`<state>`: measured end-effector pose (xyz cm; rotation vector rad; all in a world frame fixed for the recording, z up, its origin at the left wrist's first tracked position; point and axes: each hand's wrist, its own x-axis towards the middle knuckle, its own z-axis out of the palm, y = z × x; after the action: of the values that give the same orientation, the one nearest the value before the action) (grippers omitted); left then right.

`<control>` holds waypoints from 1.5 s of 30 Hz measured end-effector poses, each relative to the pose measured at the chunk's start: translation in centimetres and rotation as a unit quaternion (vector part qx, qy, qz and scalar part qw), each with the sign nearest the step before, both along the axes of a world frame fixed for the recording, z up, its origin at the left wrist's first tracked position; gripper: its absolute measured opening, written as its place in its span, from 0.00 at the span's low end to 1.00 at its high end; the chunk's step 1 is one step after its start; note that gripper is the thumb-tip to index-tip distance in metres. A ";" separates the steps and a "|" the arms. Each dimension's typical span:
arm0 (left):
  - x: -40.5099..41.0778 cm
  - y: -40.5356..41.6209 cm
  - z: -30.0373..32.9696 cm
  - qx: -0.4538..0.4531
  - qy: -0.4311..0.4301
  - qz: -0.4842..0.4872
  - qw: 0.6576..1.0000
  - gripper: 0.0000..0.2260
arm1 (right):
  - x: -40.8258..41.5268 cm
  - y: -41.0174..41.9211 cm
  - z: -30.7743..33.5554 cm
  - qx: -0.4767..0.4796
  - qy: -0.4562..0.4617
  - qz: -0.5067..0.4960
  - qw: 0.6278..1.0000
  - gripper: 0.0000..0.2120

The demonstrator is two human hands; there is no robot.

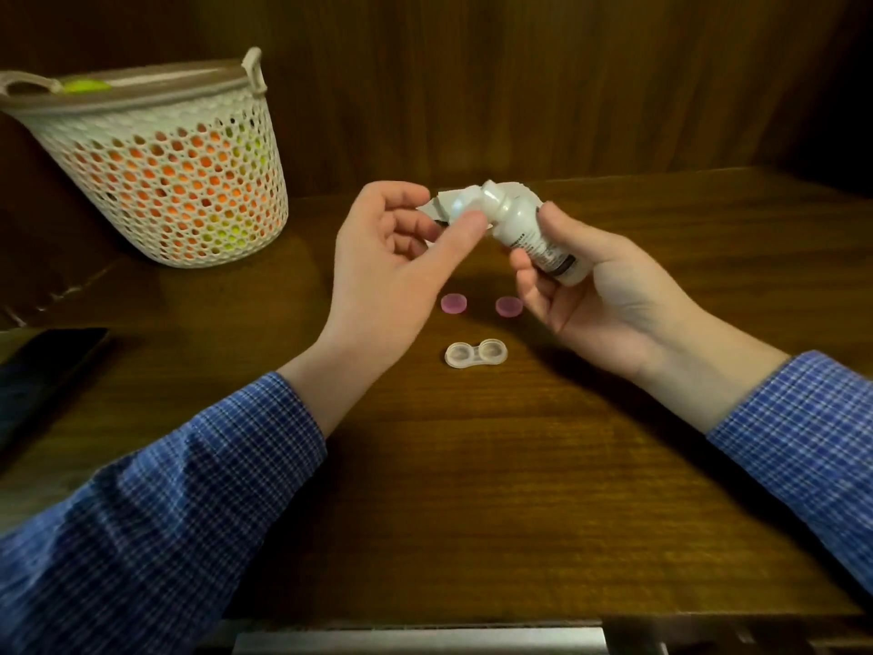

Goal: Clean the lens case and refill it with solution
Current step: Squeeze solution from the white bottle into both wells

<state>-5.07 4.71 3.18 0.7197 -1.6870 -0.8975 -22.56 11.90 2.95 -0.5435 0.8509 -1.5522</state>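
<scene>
Plaid sleeves frame the wooden surface. Centre: clear lens case, both wells uncapped, lying flat; two pink caps just behind it, apart. Above them, right hand grips white solution bottle, tilted w/ neck toward left hand, whose thumb & fingers pinch its cap. Far left: mesh basket.

We see blue checked sleeves, two pink caps, a white bottle, a cream basket and the brown table.
</scene>
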 end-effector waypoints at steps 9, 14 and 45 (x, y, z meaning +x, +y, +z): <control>-0.5 -1.2 0.8 0.112 0.078 0.079 0.988 0.10 | 0.7 0.8 -0.2 -0.106 0.293 0.023 0.950 0.04; 0.0 1.0 0.7 -0.035 0.018 0.049 0.998 0.09 | 1.2 1.0 -0.6 -0.149 0.461 -0.107 0.868 0.06; -9.9 2.3 4.5 -0.148 -0.160 -0.090 0.972 0.16 | -5.9 3.9 -1.6 -0.064 0.607 -0.239 0.755 0.19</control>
<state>-14.98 6.99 7.67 0.5335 -2.1463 -0.6535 -28.42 15.85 1.36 -1.6217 1.9883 -1.6097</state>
